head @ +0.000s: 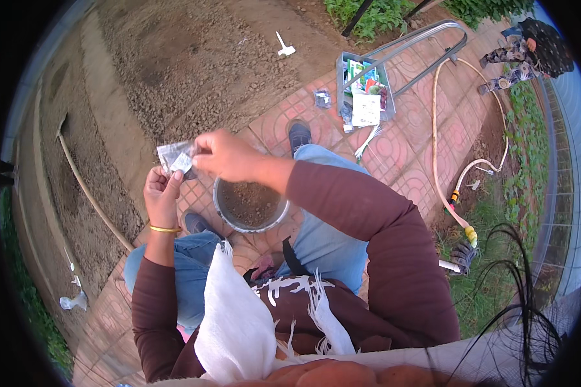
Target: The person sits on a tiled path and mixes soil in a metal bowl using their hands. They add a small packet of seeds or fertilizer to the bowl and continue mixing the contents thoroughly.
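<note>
My left hand (162, 194) pinches a small clear plastic bag (168, 154) with a white label (181, 163) on it; the label bears writing. At the bag's right edge are the bent fingers of my right hand (225, 154), with thumb and forefinger closed on it. What the bag contains is too small to tell. Below my right wrist a round pot (216, 203) stands on the paving between my feet, with brown soil (252, 205) inside. My right forearm crosses over the pot's far rim and hides part of it.
A grey metal caddy (389, 110) of seed packets stands on pink paving (406, 169), a small bag (322, 98) beside it. White plant labels (368, 145) lie nearby. Tilled soil (189, 82), a long-handled tool (84, 179), a hose (435, 130) and another person (523, 58) surround me.
</note>
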Available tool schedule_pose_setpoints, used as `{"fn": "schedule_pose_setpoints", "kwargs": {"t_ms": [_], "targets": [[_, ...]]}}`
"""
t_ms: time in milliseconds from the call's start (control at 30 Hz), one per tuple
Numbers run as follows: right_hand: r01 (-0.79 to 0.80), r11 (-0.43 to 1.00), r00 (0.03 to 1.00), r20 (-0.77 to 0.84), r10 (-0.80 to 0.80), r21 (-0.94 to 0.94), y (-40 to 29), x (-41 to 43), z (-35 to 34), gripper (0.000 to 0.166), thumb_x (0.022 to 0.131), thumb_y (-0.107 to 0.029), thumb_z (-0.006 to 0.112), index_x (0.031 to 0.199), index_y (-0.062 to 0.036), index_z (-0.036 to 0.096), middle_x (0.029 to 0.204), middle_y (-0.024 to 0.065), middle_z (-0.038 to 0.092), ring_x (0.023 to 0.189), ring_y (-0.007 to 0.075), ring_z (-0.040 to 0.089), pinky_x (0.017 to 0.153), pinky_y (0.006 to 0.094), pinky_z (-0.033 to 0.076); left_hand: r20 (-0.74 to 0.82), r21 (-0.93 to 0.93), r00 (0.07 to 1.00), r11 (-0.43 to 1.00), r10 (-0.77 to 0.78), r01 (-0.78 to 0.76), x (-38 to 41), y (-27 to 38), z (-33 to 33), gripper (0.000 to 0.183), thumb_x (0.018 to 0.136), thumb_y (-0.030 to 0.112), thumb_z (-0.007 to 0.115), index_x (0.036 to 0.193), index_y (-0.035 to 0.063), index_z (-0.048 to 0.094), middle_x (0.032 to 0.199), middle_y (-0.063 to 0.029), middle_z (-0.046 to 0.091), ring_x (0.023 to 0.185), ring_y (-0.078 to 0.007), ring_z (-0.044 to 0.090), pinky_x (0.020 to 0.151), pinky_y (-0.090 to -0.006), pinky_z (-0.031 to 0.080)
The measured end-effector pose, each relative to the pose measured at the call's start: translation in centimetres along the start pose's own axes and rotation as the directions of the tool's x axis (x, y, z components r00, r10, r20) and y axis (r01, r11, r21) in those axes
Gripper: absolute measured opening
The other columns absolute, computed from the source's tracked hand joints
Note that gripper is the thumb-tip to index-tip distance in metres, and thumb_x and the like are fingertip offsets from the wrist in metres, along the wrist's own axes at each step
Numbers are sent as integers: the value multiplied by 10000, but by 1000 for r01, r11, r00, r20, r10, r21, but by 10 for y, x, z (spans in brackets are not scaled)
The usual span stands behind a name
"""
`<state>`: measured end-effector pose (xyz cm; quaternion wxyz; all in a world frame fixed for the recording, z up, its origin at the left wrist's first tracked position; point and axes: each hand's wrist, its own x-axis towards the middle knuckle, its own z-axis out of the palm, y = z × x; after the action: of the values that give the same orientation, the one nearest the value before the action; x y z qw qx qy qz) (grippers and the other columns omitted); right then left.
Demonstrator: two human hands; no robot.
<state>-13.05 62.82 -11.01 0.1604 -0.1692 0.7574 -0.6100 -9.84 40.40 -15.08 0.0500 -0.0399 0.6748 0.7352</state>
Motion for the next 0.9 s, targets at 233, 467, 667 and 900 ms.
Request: {"fn": "schedule_pose_setpoints", "kwargs": {"t_ms": [233,467,667,900], "targets": [[273,914,799,-600,-43,299,6,-29,-189,193,950,-104,555,1099,16,584,908,80,670,748,163,667,700,300,569,190,79,972,989,-139,126,-9,15,3,416,916,126,646,1278,51,458,981,-5,602,766,-54,538,639,-183,425],[-133,694,455,-579,677,707,283,-139,-153,149,937,-100,532,1073,-37,533,834,82,645,717,187,676,555,305,554,290,254,876,914,-385,317,-8,-21,-28,354,912,106,631,1237,33,510,1058,-22,607,847,-75,559,712,-194,449],[-175,595,334,-521,785,785,344,-127,-139,136,959,-138,537,1049,-41,504,895,111,631,719,208,678,570,299,552,285,251,855,895,-433,369,-3,-26,-30,342,910,94,631,1223,4,526,1059,-42,600,891,-86,550,783,-226,472],[-390,625,362,-511,779,676,409,-130,-129,231,917,-233,582,973,-21,652,850,118,692,694,189,668,599,322,539,335,266,793,858,-510,439,2,-24,-15,340,912,51,630,1231,-3,525,1075,-44,605,955,-93,561,837,-235,464]]}}
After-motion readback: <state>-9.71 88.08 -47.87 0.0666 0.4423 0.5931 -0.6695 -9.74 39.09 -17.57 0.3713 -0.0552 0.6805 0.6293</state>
